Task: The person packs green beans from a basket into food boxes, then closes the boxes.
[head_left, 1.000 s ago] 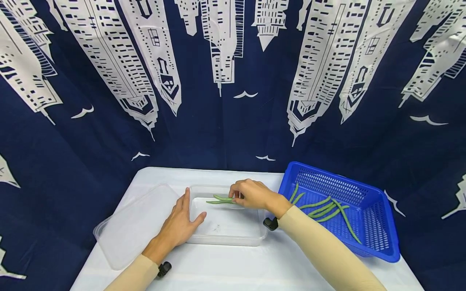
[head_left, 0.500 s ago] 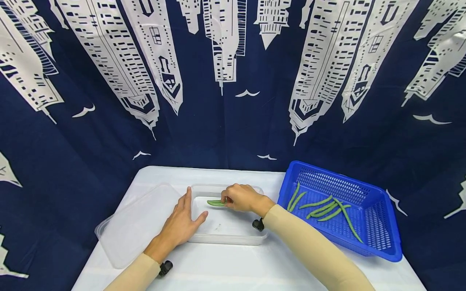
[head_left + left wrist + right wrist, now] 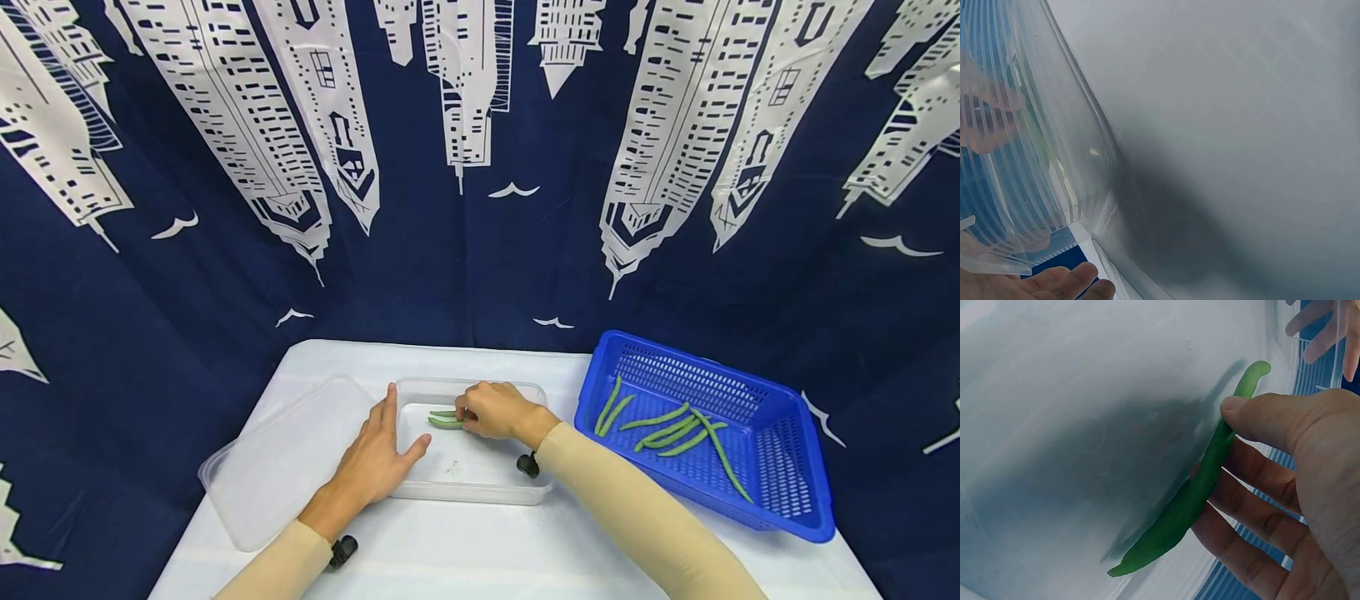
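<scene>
My right hand is inside a clear plastic container, low over its floor near the far side. It pinches green beans, whose tips stick out to the left of the fingers. One green bean shows plainly in the right wrist view, with the thumb on one side and fingers on the other. At the container's left wall, my left hand has its fingers extended and thumb spread over the rim. Through the ribbed clear wall, the left wrist view shows the other hand dimly.
A clear lid lies flat to the left of the container. To the right, a blue plastic basket holds several more green beans. A dark blue skyline-print cloth hangs behind the white table.
My right hand has moved left and lower inside the container, still pinching the green beans. Their tips now sit slightly apart. My left hand has stayed at the left wall.
</scene>
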Demonstrator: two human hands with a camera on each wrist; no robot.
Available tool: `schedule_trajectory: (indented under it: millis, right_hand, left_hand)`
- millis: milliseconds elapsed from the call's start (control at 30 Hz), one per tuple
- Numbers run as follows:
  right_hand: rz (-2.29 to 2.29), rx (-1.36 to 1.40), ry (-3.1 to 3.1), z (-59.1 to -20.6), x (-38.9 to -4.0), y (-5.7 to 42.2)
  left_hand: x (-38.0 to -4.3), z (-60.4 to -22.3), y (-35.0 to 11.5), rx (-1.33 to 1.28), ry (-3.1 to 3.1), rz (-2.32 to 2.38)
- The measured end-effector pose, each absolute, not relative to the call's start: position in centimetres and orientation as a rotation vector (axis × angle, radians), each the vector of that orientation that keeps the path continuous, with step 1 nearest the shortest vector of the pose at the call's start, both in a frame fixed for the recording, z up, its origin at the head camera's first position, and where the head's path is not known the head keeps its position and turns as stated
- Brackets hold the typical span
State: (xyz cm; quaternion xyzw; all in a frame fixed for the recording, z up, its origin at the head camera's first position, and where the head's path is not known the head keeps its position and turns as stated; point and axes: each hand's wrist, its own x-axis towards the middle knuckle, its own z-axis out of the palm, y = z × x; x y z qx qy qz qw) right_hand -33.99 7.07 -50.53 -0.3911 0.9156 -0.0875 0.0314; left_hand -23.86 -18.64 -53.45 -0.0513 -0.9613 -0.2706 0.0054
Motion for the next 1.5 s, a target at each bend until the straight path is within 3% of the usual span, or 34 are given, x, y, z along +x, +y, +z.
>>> schedule_trajectory:
  millis: [800, 1500]
  right_hand:
    - [-0.386, -1.192, 2.873, -48.1, -33.0, 9.5]
    - [-0.581, -1.103, 3.081, -44.6, -31.9, 18.2]
  left_hand:
    - [-23.8, -53.5, -18.5, -0.15, -3.004, -0.844]
    - [-23.8, -53.6, -18.3, -0.159, -2.997, -0.913]
